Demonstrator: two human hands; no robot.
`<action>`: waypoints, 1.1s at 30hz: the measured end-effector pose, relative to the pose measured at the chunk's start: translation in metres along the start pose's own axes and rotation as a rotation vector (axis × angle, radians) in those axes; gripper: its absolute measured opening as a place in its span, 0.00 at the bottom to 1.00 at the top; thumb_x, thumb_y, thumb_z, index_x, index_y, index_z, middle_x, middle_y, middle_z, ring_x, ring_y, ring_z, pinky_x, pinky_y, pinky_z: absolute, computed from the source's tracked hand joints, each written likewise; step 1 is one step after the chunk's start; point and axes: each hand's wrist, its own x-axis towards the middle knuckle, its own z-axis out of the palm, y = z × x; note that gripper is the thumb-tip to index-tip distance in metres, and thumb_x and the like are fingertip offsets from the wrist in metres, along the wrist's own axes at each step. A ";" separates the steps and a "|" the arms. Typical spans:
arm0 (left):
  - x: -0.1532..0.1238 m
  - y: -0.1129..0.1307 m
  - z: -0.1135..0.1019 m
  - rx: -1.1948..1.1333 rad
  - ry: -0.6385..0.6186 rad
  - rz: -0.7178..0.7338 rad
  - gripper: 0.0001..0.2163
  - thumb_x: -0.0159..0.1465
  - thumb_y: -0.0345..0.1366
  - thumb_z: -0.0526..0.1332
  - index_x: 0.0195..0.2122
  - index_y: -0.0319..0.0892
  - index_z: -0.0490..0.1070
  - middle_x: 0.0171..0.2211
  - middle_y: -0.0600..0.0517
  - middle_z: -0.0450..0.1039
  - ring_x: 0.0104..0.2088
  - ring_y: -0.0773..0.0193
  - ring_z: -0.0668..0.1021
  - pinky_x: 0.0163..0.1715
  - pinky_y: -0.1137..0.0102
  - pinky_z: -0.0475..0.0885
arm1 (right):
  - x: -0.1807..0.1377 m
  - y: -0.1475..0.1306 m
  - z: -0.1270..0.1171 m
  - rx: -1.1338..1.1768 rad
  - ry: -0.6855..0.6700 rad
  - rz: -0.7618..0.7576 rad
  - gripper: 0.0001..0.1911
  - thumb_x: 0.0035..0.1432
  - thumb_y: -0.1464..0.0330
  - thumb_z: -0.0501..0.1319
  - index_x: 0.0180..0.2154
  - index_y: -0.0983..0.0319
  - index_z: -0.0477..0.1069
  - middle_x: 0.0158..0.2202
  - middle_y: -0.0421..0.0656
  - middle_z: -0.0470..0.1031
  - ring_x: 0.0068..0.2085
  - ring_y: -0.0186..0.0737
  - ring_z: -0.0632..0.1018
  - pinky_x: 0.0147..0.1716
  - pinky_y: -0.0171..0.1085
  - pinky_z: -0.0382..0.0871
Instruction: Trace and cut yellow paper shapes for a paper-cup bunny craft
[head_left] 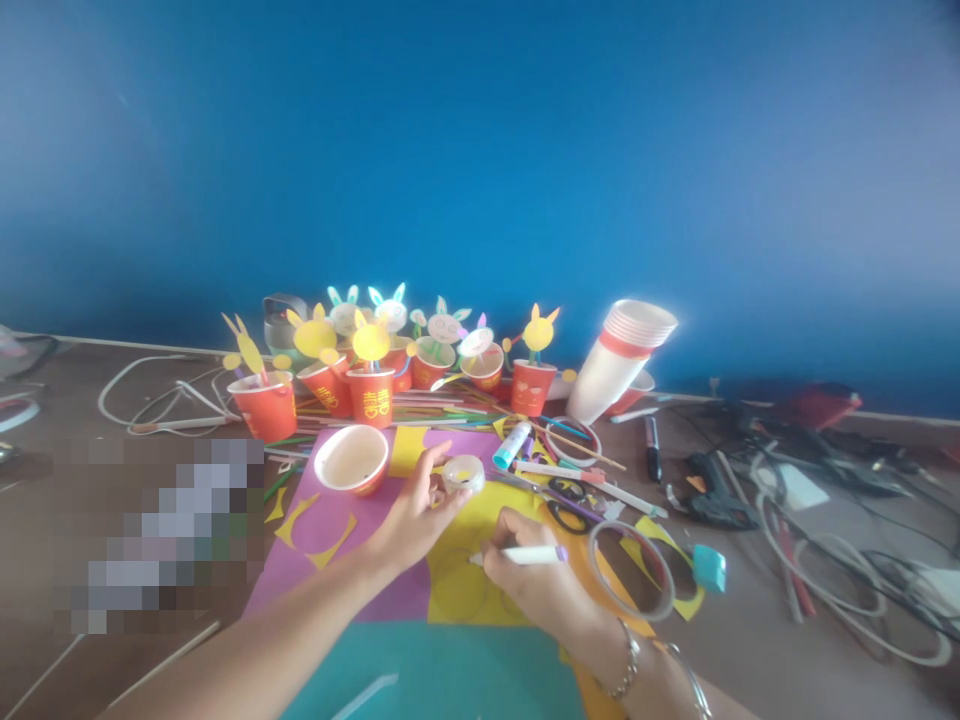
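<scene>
My left hand grips a small round whitish object, hollow-looking like a little tub or tape roll, above yellow paper. My right hand is closed round a white marker with a purple end. The marker's tip points left, close to the yellow sheet; I cannot tell whether it touches. Faint circle outlines show on that sheet below my hands. Purple paper lies under its left side, and teal paper lies nearest me. A paper cup stands beyond my left wrist.
Red cups with paper animal heads line the back. A leaning cup stack, black-handled scissors, tape rolls, a glue stick and a glue gun with tangled cables lie rightward. Yellow scraps lie left.
</scene>
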 end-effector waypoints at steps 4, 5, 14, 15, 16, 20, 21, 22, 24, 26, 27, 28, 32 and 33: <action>0.000 0.001 0.000 -0.005 0.001 -0.011 0.26 0.61 0.43 0.58 0.58 0.46 0.50 0.55 0.44 0.62 0.50 0.57 0.73 0.51 0.62 0.67 | -0.002 -0.002 -0.002 0.013 -0.007 0.003 0.10 0.48 0.71 0.55 0.20 0.59 0.55 0.16 0.33 0.58 0.20 0.30 0.61 0.17 0.29 0.53; 0.000 0.001 0.000 -0.007 0.001 -0.013 0.27 0.61 0.43 0.59 0.58 0.46 0.50 0.55 0.44 0.62 0.50 0.57 0.73 0.51 0.62 0.67 | -0.002 -0.003 -0.002 0.013 -0.002 0.014 0.10 0.48 0.71 0.55 0.20 0.59 0.54 0.17 0.33 0.58 0.20 0.30 0.60 0.17 0.29 0.53; 0.000 0.000 0.000 -0.014 0.003 -0.008 0.26 0.61 0.43 0.59 0.58 0.46 0.50 0.54 0.44 0.62 0.49 0.57 0.73 0.50 0.62 0.67 | 0.000 -0.002 0.000 0.001 0.027 0.013 0.09 0.45 0.74 0.54 0.20 0.59 0.53 0.16 0.33 0.58 0.19 0.30 0.60 0.17 0.29 0.52; 0.000 0.000 0.000 -0.015 0.002 -0.009 0.26 0.61 0.43 0.59 0.58 0.46 0.50 0.54 0.44 0.62 0.49 0.57 0.73 0.50 0.61 0.67 | 0.000 -0.003 0.000 -0.005 0.028 0.011 0.09 0.44 0.74 0.53 0.19 0.59 0.53 0.16 0.33 0.58 0.19 0.30 0.60 0.17 0.29 0.52; 0.000 0.000 0.000 -0.016 0.003 -0.010 0.26 0.61 0.43 0.59 0.58 0.46 0.50 0.54 0.44 0.62 0.49 0.57 0.73 0.50 0.61 0.67 | 0.000 -0.003 -0.001 -0.013 0.028 0.011 0.09 0.44 0.74 0.53 0.19 0.59 0.53 0.16 0.33 0.58 0.20 0.30 0.60 0.17 0.29 0.52; 0.000 0.001 0.000 -0.005 0.006 -0.017 0.27 0.61 0.43 0.59 0.58 0.46 0.50 0.55 0.44 0.62 0.49 0.57 0.73 0.50 0.61 0.67 | 0.000 -0.004 -0.001 -0.029 0.026 0.031 0.09 0.43 0.75 0.53 0.19 0.59 0.52 0.17 0.33 0.57 0.20 0.29 0.59 0.16 0.29 0.51; 0.000 0.001 -0.001 -0.001 0.006 -0.018 0.27 0.61 0.43 0.59 0.58 0.46 0.50 0.55 0.44 0.61 0.49 0.57 0.73 0.50 0.62 0.67 | 0.000 -0.004 -0.001 -0.025 0.024 0.033 0.09 0.43 0.75 0.53 0.19 0.59 0.52 0.17 0.33 0.57 0.20 0.29 0.58 0.16 0.29 0.51; 0.000 0.001 -0.001 0.000 0.003 -0.016 0.27 0.61 0.43 0.59 0.58 0.46 0.50 0.55 0.44 0.61 0.49 0.57 0.73 0.50 0.62 0.67 | 0.000 -0.003 -0.001 -0.019 0.023 0.032 0.09 0.43 0.75 0.52 0.19 0.59 0.52 0.17 0.33 0.56 0.20 0.29 0.58 0.16 0.29 0.51; 0.000 0.001 -0.001 -0.005 -0.001 -0.010 0.26 0.62 0.43 0.58 0.58 0.46 0.50 0.55 0.44 0.61 0.49 0.57 0.73 0.51 0.61 0.67 | 0.000 -0.004 -0.001 -0.001 0.019 0.028 0.09 0.43 0.75 0.52 0.19 0.59 0.52 0.16 0.33 0.56 0.19 0.29 0.59 0.16 0.29 0.51; 0.000 0.000 0.000 -0.014 -0.005 -0.006 0.26 0.62 0.43 0.58 0.58 0.46 0.50 0.54 0.44 0.61 0.49 0.57 0.73 0.51 0.61 0.66 | 0.000 -0.004 -0.001 0.020 0.011 0.033 0.10 0.43 0.75 0.53 0.18 0.59 0.52 0.16 0.33 0.56 0.19 0.30 0.60 0.16 0.29 0.52; -0.001 0.000 0.000 -0.016 -0.006 -0.007 0.26 0.62 0.43 0.58 0.59 0.46 0.50 0.54 0.44 0.62 0.49 0.57 0.73 0.51 0.61 0.66 | 0.000 -0.004 -0.001 0.030 0.007 0.037 0.10 0.43 0.75 0.53 0.19 0.59 0.52 0.16 0.33 0.56 0.19 0.30 0.61 0.16 0.29 0.53; -0.001 0.000 0.000 -0.017 -0.005 -0.009 0.27 0.62 0.43 0.58 0.59 0.46 0.50 0.54 0.44 0.62 0.49 0.57 0.73 0.51 0.60 0.66 | 0.000 -0.004 -0.001 0.038 0.003 0.041 0.10 0.43 0.75 0.53 0.19 0.59 0.51 0.16 0.33 0.56 0.19 0.30 0.61 0.16 0.29 0.53; -0.001 0.000 0.000 -0.010 0.005 -0.016 0.27 0.61 0.44 0.59 0.59 0.46 0.50 0.55 0.43 0.62 0.49 0.56 0.73 0.50 0.61 0.67 | 0.000 -0.004 -0.001 0.053 -0.003 0.057 0.11 0.43 0.75 0.53 0.18 0.58 0.52 0.15 0.33 0.56 0.18 0.30 0.62 0.15 0.29 0.53; -0.001 0.000 0.000 -0.010 0.005 -0.017 0.27 0.61 0.44 0.59 0.59 0.46 0.50 0.55 0.43 0.61 0.49 0.56 0.73 0.50 0.61 0.67 | 0.000 -0.003 -0.001 0.057 -0.005 0.059 0.11 0.42 0.75 0.53 0.18 0.58 0.52 0.15 0.32 0.55 0.18 0.30 0.62 0.15 0.29 0.53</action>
